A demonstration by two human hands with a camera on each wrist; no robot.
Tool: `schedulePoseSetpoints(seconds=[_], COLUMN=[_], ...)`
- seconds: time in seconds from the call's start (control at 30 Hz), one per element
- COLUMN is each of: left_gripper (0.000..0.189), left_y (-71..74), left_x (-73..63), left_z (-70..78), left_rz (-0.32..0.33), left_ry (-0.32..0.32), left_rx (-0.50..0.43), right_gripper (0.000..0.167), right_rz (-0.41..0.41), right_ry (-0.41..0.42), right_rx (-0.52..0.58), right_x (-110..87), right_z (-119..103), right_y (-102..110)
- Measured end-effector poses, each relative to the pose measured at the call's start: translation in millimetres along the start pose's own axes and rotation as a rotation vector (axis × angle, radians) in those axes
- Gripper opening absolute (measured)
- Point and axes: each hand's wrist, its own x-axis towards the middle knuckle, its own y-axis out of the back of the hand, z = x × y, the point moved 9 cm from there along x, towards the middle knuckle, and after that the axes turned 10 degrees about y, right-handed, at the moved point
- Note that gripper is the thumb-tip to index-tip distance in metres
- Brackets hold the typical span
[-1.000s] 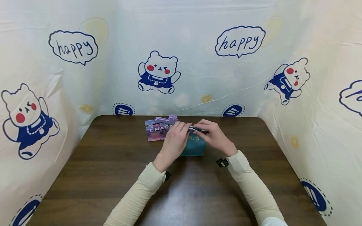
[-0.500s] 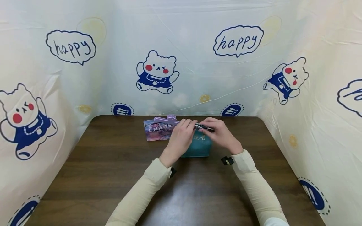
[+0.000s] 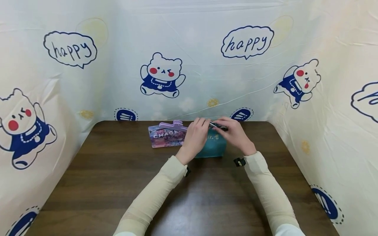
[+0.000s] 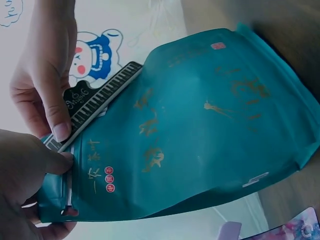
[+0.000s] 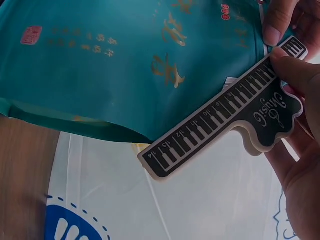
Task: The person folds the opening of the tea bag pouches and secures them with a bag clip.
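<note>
A teal tea pouch (image 3: 211,147) with gold characters hangs between my two hands at the far part of the table. My left hand (image 3: 195,139) pinches the pouch's top edge near one corner, thumb (image 4: 61,162) on its front. The right hand (image 3: 236,132) holds a bag clip (image 5: 225,112) with black-and-white piano keys and the word "Music", fingers around its grip tab. In the right wrist view the clip lies slantwise over the pouch's top edge, one end at the left fingertips. Whether the pouch's edge sits fully between its bars I cannot tell.
Left of the pouch lies a pink-purple packet (image 3: 165,140) lettered "CHAGE", with a lilac clip (image 3: 172,125) at its top edge. The brown wooden table (image 3: 118,183) ends at a printed curtain (image 3: 200,49) behind and on both sides.
Both hands have shifted right and slightly farther away, carrying the pouch and piano clip. More of the CHAGE packet shows. The hands keep their holds.
</note>
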Motion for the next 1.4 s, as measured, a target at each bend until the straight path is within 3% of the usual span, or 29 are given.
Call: schedulePoseSetpoints(seconds=[0.3,0.57,0.93,1.4], left_gripper=[0.020,0.019,0.022,0.022], left_y=[-12.1,-28.2,-37.1,-37.9], left_x=[24.2,35.7,39.2,35.8], left_z=[-17.7,-30.9,-31.8,-32.2], left_rz=[-0.001,-0.040,-0.020,-0.019], left_ry=[0.009,0.030,0.018,0.015], left_rx=[-0.063,-0.083,-0.091,-0.060], right_gripper=[0.026,0.024,0.025,0.027], right_rz=[0.034,0.049,0.076,0.091], right_ry=[0.010,0.001,-0.068,-0.063], right_rx=[-0.067,-0.059,0.041,0.073], right_x=[10.9,15.5,10.1,6.4], right_z=[20.0,35.5,55.3,56.1], right_y=[-0.8,-7.1,-8.7,-11.9])
